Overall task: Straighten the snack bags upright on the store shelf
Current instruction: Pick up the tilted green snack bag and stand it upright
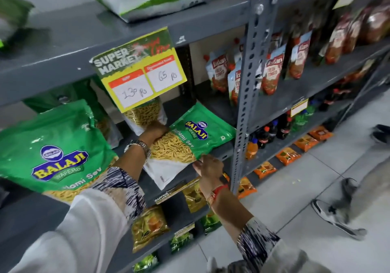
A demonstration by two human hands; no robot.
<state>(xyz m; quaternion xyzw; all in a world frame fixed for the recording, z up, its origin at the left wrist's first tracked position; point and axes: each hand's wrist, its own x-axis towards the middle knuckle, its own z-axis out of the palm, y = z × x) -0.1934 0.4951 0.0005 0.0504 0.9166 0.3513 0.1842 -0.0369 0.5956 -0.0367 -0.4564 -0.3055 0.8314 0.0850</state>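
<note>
A green and white sev snack bag [196, 137] lies tilted on the grey shelf [219, 156], its top pointing right. My left hand [155, 130] presses on its upper left side, fingers closed over the bag's edge. My right hand [209, 165] touches the bag's lower front edge at the shelf lip, fingers curled on it. Another bag of the same kind [52, 152] leans forward at the left of the shelf. A third bag [145, 114] stands behind, half hidden by a yellow price card [141, 70].
A perforated grey upright post [248, 82] bounds the shelf on the right. Ketchup pouches [272, 74] fill the neighbouring bay, soda bottles [270, 133] below them. Small packets [147, 228] sit on lower shelves. Another person's shoe [333, 218] is on the tiled floor at right.
</note>
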